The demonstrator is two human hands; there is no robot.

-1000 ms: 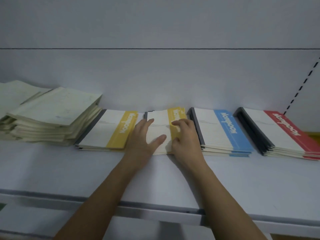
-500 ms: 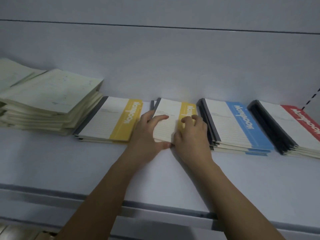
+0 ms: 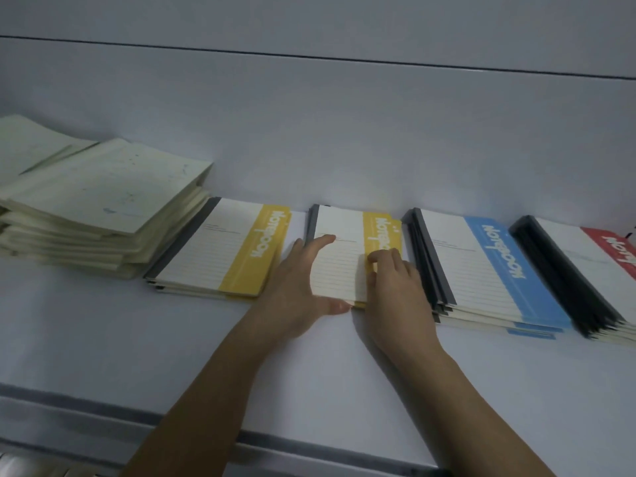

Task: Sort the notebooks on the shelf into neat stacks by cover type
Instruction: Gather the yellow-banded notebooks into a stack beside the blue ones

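Here the yellow-banded notebook stack [image 3: 347, 256] lies between left hand [image 3: 299, 287] and right hand [image 3: 395, 287].

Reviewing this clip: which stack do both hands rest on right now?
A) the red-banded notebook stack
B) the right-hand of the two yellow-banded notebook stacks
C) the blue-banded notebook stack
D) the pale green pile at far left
B: the left hand and right hand both lie on the right-hand yellow-banded white notebook stack.

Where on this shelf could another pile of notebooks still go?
The wide bare strip of shelf in front of the stacks, up to the front edge, is free. The back row is crowded: pale stack, two yellow stacks, blue stack, red stack with narrow gaps. Both hands flank the right yellow one.
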